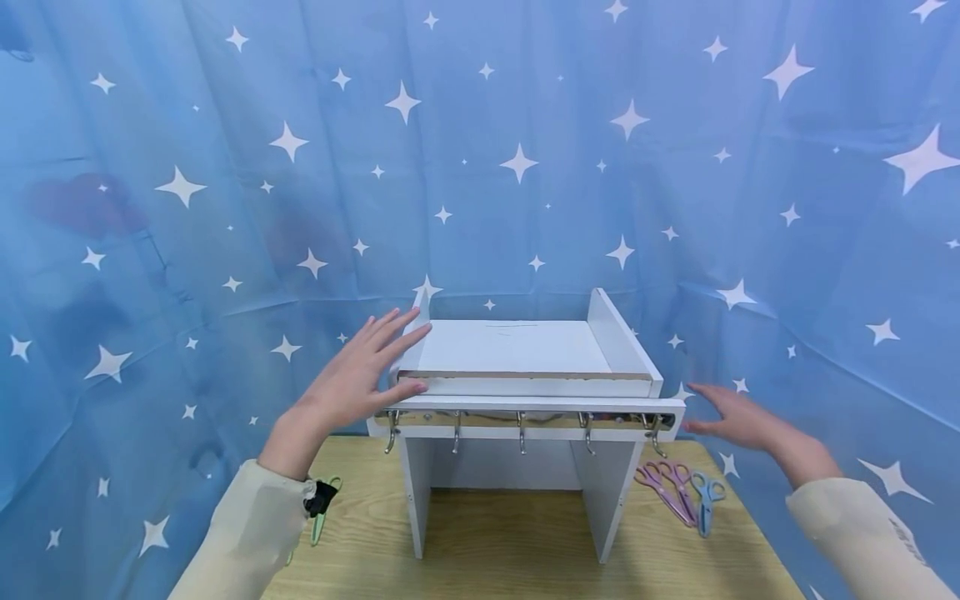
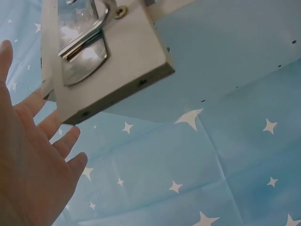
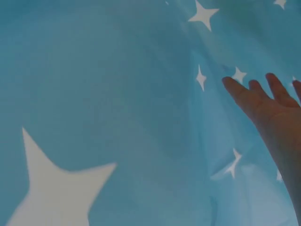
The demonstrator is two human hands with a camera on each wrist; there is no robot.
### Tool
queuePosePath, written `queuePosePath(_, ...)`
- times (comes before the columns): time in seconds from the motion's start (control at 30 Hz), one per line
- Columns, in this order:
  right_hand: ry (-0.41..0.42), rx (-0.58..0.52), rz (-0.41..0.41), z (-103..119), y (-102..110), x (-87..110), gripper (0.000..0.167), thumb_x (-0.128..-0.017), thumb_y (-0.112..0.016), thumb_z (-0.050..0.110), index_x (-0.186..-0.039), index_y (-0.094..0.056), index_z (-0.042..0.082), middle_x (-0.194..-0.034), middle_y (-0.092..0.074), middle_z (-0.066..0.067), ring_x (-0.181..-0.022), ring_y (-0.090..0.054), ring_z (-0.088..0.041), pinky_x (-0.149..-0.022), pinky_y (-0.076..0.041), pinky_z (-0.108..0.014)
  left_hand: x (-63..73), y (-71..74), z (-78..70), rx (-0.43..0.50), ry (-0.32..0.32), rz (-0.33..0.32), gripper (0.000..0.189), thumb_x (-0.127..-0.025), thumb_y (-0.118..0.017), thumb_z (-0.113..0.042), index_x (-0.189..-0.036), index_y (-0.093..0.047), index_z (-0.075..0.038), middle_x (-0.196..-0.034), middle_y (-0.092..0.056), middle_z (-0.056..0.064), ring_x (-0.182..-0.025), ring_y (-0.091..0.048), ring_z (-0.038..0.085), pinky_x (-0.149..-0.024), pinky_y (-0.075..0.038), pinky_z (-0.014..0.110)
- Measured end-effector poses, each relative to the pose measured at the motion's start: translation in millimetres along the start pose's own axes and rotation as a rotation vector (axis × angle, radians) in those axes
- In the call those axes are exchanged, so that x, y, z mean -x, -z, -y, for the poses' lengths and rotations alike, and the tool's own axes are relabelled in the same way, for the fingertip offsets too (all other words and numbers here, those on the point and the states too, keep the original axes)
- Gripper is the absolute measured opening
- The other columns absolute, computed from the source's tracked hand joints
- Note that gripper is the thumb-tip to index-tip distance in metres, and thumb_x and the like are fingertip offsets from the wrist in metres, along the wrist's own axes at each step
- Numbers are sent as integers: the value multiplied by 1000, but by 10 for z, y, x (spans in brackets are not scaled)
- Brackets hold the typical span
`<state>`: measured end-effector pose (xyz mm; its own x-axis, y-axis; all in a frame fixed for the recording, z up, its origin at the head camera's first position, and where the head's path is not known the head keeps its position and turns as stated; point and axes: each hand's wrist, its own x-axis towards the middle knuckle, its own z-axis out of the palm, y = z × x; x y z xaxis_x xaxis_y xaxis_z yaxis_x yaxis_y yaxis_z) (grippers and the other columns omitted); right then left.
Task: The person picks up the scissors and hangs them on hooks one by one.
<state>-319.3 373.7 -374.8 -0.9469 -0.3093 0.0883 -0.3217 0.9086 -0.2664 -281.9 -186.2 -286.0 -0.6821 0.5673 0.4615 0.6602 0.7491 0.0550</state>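
Note:
A white shelf unit (image 1: 517,387) stands on the wooden table, with a raised tray-like top and two side panels as legs. Along its front runs a shiny strip bearing several metal hooks (image 1: 521,433). My left hand (image 1: 356,367) is at the unit's upper left side, fingers spread and straight. In the left wrist view its fingers reach beside the end of the hook board (image 2: 127,61). My right hand (image 1: 738,421) is held off the right end of the board, fingers extended, with nothing in it.
On the table (image 1: 517,550), pink and purple scissors (image 1: 671,492) and blue scissors (image 1: 705,500) lie right of the unit. Green-handled scissors (image 1: 318,521) lie at the left, partly behind the left sleeve. A blue curtain with white stars (image 1: 480,167) hangs close behind the table.

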Motion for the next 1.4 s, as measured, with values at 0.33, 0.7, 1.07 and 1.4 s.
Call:
queuePosePath(0.33, -15, -29, 19, -103, -243, 71, 81, -91, -69, 43, -142, -41, -14, -141, -41, -44, -125, -42, -63, -99, -41, -74, -48, -74, -60, 37, -26, 21, 75, -96, -62, -49, -159, -27, -27, -167, -24, 1, -155, -21, 27, -129, -13, 49)
queuePosePath(0.7, -63, -47, 19, -192, -468, 163, 79, -91, -68, 44, -140, -44, -13, -139, -44, -42, -125, -44, -62, -98, -42, -73, -43, -198, -75, 41, -54, 36, 74, -95, -63, -49, -158, -30, -30, -164, -31, -3, -154, -25, 21, -129, -15, 46)
queuePosePath(1.07, -62, -87, 26, -290, -671, 234, 75, -93, -67, 42, -139, -45, -14, -138, -46, -42, -123, -45, -62, -96, -43, -73, 0, -254, -50, 56, -52, 28, 66, -96, -62, -45, -155, -38, -28, -163, -34, -2, -153, -27, 22, -128, -20, 47)
queuePosePath(1.4, -115, -68, -32, -419, -928, 344, 80, -92, -68, 45, -141, -43, -14, -139, -44, -43, -123, -44, -64, -95, -43, -74, -28, -276, -50, 48, -64, 17, 66, -95, -64, -47, -154, -40, -27, -161, -38, -1, -152, -30, 22, -128, -20, 47)
